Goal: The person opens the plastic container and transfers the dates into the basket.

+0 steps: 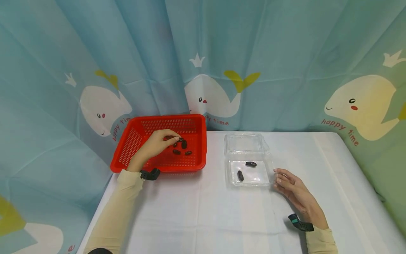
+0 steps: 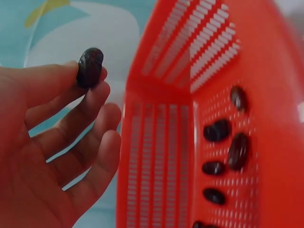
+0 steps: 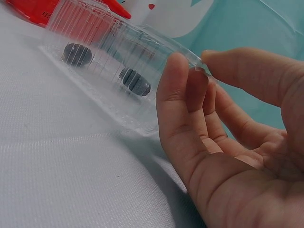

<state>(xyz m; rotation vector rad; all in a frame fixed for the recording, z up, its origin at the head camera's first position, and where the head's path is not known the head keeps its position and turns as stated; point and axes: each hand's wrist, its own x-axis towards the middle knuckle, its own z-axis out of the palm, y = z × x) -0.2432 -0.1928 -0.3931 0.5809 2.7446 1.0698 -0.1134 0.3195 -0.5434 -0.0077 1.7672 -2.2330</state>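
My left hand (image 1: 157,144) is over the red plastic basket (image 1: 203,141), pinching a dark brown date (image 2: 90,68) between thumb and fingertips. The other fingers are spread loosely in the left wrist view. More dates (image 2: 238,152) lie on the perforated floor of the basket. To the right, a clear plastic clamshell box (image 1: 233,183) stands with its lid (image 1: 244,143) folded back. Two dates (image 1: 251,164) lie apart inside it. My right hand (image 1: 298,192) holds the box's right rim between thumb and fingers, as the right wrist view shows.
A white cloth (image 1: 215,211) covers the table. Behind it hangs a blue curtain (image 1: 285,70) with whale prints, close to the back of the basket and the box lid. The basket's raised walls surround the dates in it.
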